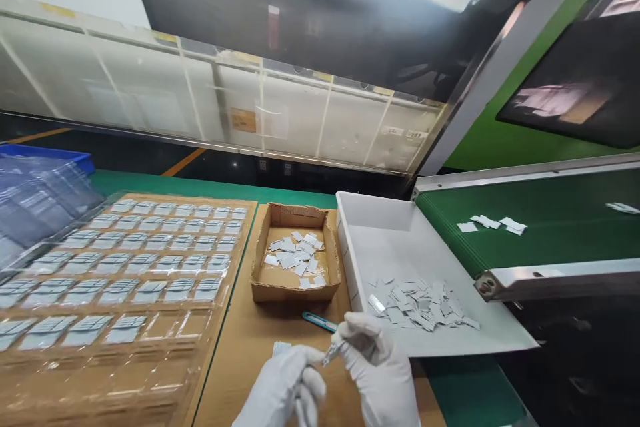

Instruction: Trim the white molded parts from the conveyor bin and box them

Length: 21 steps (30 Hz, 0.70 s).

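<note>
My left hand (287, 387) and my right hand (377, 367), both in white gloves, meet over the cardboard-covered bench. Their fingertips are pinched on a small thin white piece (330, 352), mostly hidden by the gloves. Just beyond my left hand lies a small stack of white pieces (281, 347). A blue utility knife (319, 321) rests on the cardboard, its right end close to my right fingers. Behind it stands a shallow cardboard box (295, 293) with loose white pieces inside. To the right, a white plastic bin (365, 213) holds a heap of similar pieces.
A clear blister tray (173, 347) at left has rows of pockets, most filled with stacked pieces. Beyond it sits a blue crate (80, 159) with clear trays. A green conveyor belt (560, 247) carrying several pieces ends above the bin. A clear panel (295, 113) crosses the back.
</note>
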Tool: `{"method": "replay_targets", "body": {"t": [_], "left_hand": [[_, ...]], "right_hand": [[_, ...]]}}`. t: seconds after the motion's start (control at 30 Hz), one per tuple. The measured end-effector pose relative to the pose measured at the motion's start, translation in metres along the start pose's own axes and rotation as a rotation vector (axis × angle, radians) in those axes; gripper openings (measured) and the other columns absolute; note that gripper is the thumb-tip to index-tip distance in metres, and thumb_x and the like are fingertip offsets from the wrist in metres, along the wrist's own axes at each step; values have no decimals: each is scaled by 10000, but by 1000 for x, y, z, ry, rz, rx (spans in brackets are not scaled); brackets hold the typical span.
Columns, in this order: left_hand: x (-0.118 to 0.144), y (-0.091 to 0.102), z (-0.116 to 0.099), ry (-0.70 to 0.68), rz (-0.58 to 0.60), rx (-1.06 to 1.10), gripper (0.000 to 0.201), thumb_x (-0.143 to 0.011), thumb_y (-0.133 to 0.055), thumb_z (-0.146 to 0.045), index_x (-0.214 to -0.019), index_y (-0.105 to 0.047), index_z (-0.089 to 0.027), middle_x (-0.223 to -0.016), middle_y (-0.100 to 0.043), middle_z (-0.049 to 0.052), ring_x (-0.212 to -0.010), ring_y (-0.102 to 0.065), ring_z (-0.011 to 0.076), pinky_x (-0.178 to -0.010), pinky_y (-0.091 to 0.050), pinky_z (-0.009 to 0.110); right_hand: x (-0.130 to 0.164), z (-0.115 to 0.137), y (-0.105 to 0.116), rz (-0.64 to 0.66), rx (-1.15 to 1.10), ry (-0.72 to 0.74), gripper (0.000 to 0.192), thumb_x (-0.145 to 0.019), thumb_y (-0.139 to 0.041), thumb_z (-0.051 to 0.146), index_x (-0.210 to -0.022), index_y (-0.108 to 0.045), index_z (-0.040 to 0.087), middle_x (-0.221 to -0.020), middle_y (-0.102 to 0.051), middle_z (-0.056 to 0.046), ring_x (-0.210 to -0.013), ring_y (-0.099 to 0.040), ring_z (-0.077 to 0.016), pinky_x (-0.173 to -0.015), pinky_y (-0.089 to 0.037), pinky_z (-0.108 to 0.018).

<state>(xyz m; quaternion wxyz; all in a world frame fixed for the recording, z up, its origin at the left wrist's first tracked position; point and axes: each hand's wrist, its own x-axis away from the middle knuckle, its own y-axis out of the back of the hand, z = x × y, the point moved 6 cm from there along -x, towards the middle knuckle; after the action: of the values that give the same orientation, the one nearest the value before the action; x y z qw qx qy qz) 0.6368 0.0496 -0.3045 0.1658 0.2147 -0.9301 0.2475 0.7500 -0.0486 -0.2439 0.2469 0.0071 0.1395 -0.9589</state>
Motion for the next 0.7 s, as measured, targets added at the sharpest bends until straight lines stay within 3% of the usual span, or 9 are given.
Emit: {"method": "replay_targets", "body": {"t": [0.07,0.13,0.2,0.3,0.37,0.43,0.57,0.7], "left_hand": [[-2,-12,-9,105,71,225,544,-613,-752,-652,-739,-623,-139,-582,-614,5,-344,-470,51,-327,-337,161],[2,-12,-21,137,67,299,400,-610,-845,-435,-686,-605,-125,-592,-592,-16,-375,-451,13,-358,-325,127],[8,-1,-32,98,4,257,353,-590,-866,-328,-711,-611,-117,-604,-605,-17,-406,-476,15,-390,-349,124],[13,24,-43,-34,-161,36,365,-594,-838,-350,-766,-605,-127,-601,-638,-4,-425,-547,75,-413,-416,180],[13,37,-45,-93,-256,-118,315,-622,-802,-332,-768,-601,-139,-609,-638,-9,-447,-573,103,-432,-453,215],[12,46,-45,-108,-312,-204,256,-656,-766,-314,-760,-605,-144,-623,-633,-15,-465,-572,105,-439,-463,223],[10,54,-43,-51,-310,-255,270,-680,-753,-348,-780,-634,-127,-623,-646,1,-481,-565,101,-447,-470,217],[13,60,-47,-9,-300,-141,393,-657,-759,-415,-873,-644,-109,-641,-679,30,-490,-599,118,-464,-494,224]], "right_hand": [[18,-14,-18,21,-17,47,202,-731,-812,343,-882,-728,239,-788,-677,-33,-719,-660,-175,-689,-579,-304],[29,-24,-25,25,28,96,152,-767,-783,318,-895,-738,250,-809,-674,-44,-754,-650,-186,-742,-571,-328],[34,-30,-27,27,101,97,194,-769,-771,307,-948,-733,245,-935,-693,-78,-895,-653,-224,-865,-552,-373],[35,-41,-28,46,217,-45,405,-705,-789,308,-1091,-693,228,-1109,-688,-105,-1037,-639,-257,-960,-518,-392],[35,-48,-33,97,259,-172,475,-653,-813,314,-1102,-694,212,-1017,-725,-94,-929,-675,-246,-891,-549,-363],[35,-56,-38,112,240,-270,429,-618,-842,348,-1006,-732,204,-880,-748,-73,-812,-689,-228,-820,-564,-334],[34,-69,-48,52,83,-387,427,-539,-893,448,-864,-761,205,-773,-748,-47,-737,-687,-204,-730,-566,-285],[32,-78,-55,40,14,-486,447,-492,-915,444,-838,-764,204,-733,-745,-37,-680,-671,-182,-660,-561,-260]]}}
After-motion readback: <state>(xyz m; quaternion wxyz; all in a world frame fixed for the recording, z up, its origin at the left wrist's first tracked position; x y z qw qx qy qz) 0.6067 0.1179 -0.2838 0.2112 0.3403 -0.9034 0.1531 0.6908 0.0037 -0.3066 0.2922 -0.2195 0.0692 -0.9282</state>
